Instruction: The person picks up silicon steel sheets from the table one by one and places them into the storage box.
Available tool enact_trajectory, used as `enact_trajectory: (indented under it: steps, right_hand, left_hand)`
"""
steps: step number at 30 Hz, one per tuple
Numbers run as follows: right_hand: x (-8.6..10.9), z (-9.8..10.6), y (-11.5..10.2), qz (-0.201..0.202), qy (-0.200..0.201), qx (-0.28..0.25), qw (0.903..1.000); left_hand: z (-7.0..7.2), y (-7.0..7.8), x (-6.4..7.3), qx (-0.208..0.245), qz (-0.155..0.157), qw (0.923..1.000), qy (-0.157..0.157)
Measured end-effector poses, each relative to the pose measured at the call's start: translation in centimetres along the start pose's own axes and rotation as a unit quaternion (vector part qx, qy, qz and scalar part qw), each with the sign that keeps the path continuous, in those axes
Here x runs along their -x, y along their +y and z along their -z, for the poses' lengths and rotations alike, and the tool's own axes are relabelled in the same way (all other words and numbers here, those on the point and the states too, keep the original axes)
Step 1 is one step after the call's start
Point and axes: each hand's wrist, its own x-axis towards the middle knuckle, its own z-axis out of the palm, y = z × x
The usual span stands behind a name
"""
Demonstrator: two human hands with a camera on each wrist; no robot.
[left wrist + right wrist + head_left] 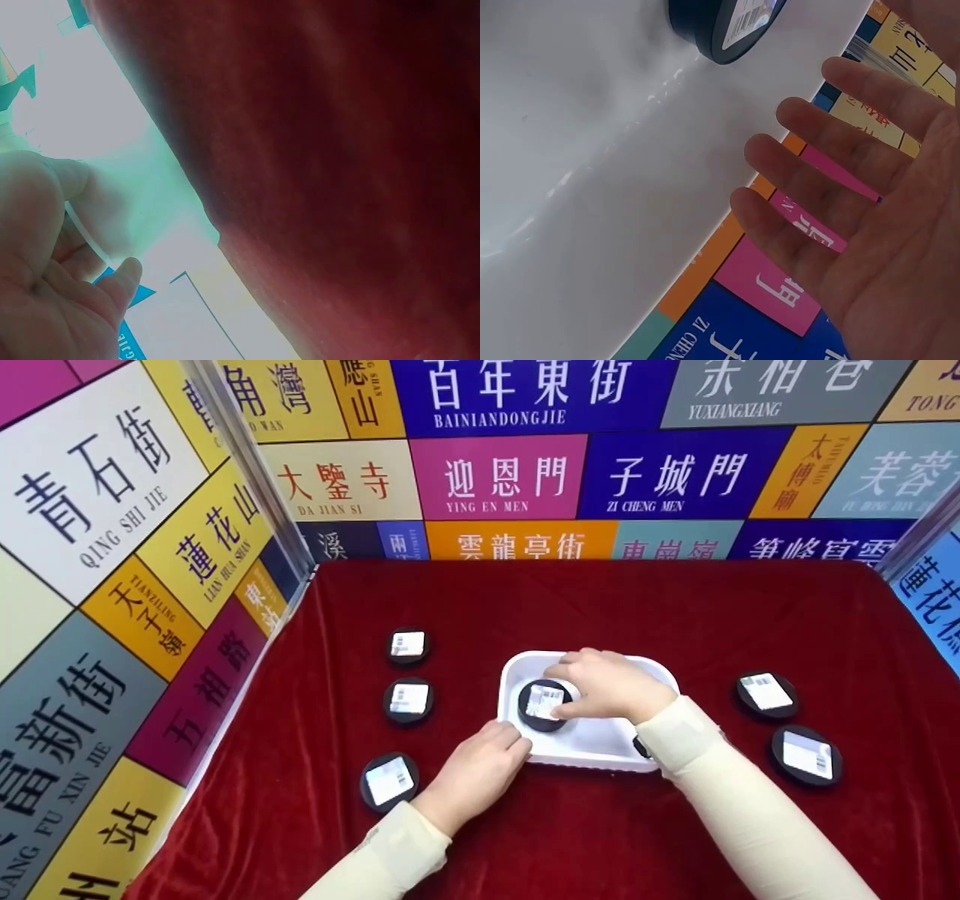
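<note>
A white plastic tray (592,742) rests on the red cloth. In it sits a thick black disc (534,718) with a white barcode label on top; the right wrist view shows its side (694,26). My right hand (611,686) reaches over the tray beside this disc. In the right wrist view the fingers (795,161) are spread and straight, apart from the disc. My left hand (480,765) holds the tray's near left corner, and the left wrist view shows fingers (69,176) at the curved rim.
Several more labelled black discs lie on the red cloth (600,840): a column on the left with its nearest disc (388,781) beside my left wrist, and two on the right, the nearer one (806,756) past my right forearm. Printed panels (495,480) enclose the table.
</note>
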Motion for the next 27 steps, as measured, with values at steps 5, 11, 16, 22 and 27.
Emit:
enact_trajectory:
  steps: [5, 11, 16, 22, 27]
  right_hand:
    - [0.4, 0.4, 0.1, -0.016, -0.006, -0.012, 0.9998]
    - [1.0, 0.5, 0.2, -0.019, -0.005, -0.014, 0.9997]
    - [1.6, 0.5, 0.5, -0.015, 0.007, -0.013, 0.9998]
    - [2.2, 0.6, 0.6, -0.007, 0.018, -0.008, 0.9998]
    - [2.6, 0.6, 0.7, -0.002, 0.026, 0.002, 0.9997]
  left_hand:
    - [0.1, 0.0, -0.1, 0.004, 0.000, 1.0000, -0.006]
    - [0.2, 0.0, 0.0, 0.002, 0.000, 0.9999, -0.010]
    - [0.1, 0.0, -0.1, 0.004, 0.000, 0.9999, -0.010]
    - [0.1, 0.0, 0.0, 0.013, 0.009, 0.9998, -0.011]
    - [0.2, 0.1, 0.1, 0.024, 0.020, 0.9994, -0.015]
